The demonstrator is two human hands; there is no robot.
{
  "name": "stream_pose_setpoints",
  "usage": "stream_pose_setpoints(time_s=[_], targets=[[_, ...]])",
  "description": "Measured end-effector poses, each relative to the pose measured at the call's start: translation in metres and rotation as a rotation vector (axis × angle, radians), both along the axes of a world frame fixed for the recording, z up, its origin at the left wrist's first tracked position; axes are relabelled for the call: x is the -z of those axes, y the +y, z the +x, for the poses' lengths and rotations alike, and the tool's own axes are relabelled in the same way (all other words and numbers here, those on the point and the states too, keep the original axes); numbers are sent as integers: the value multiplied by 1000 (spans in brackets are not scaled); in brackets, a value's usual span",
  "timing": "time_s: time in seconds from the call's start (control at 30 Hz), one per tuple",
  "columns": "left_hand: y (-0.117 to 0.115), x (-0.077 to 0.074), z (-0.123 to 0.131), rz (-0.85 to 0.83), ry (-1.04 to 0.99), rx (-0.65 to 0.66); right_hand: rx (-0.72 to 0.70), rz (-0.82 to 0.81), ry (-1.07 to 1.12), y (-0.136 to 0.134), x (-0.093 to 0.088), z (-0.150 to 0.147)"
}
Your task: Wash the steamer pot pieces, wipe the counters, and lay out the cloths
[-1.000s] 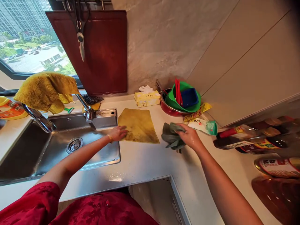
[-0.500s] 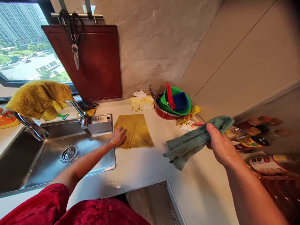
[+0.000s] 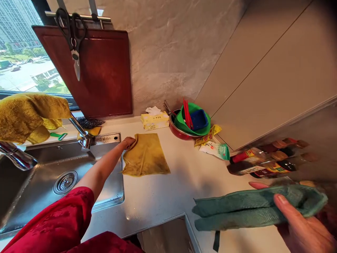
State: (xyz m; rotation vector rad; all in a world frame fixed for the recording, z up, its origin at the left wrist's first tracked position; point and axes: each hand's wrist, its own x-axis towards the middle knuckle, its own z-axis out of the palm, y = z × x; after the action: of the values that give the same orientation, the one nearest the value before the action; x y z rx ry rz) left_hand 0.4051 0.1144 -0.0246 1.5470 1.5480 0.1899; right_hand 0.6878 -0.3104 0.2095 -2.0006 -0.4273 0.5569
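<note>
A yellow-brown cloth (image 3: 147, 154) lies spread on the countertop, just right of the sink. My left hand (image 3: 129, 142) is at its upper left corner, fingers closed on the edge, which is bunched up there. Off to the right, my right hand (image 3: 302, 225) grips a folded grey-green cloth (image 3: 244, 209), thumb on top and fingers beneath. That cloth hangs above the counter near its front edge, with a small dark strap dangling from its underside.
The steel sink (image 3: 116, 202) is at left, its faucet draped with a yellow towel (image 3: 31, 112). Behind stand a tissue box (image 3: 155, 121) and a red bowl (image 3: 181, 133) holding green and blue baskets. Bottles (image 3: 260, 165) line the right; scissors (image 3: 75, 49) hang before a cutting board (image 3: 105, 73).
My left hand has moved from lying flat on the yellow-brown cloth to its upper left corner and closed there. My right hand has brought the grey-green cloth lower, rightward and nearer.
</note>
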Motion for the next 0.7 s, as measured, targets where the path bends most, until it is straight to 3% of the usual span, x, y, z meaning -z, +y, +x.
stream_pose_setpoints(time_s=[0.23, 0.4, 0.57, 0.7], targets=[[-3, -14, 2, 141, 123, 291, 104, 131, 192, 10, -9, -6], [-20, -16, 2, 305, 221, 490, 131, 246, 190, 22, -13, -9], [-34, -13, 11, 392, 314, 520, 164, 284, 170, 35, -18, -15], [-19, -23, 12, 403, 348, 452, 204, 310, 97, 37, -21, -18]])
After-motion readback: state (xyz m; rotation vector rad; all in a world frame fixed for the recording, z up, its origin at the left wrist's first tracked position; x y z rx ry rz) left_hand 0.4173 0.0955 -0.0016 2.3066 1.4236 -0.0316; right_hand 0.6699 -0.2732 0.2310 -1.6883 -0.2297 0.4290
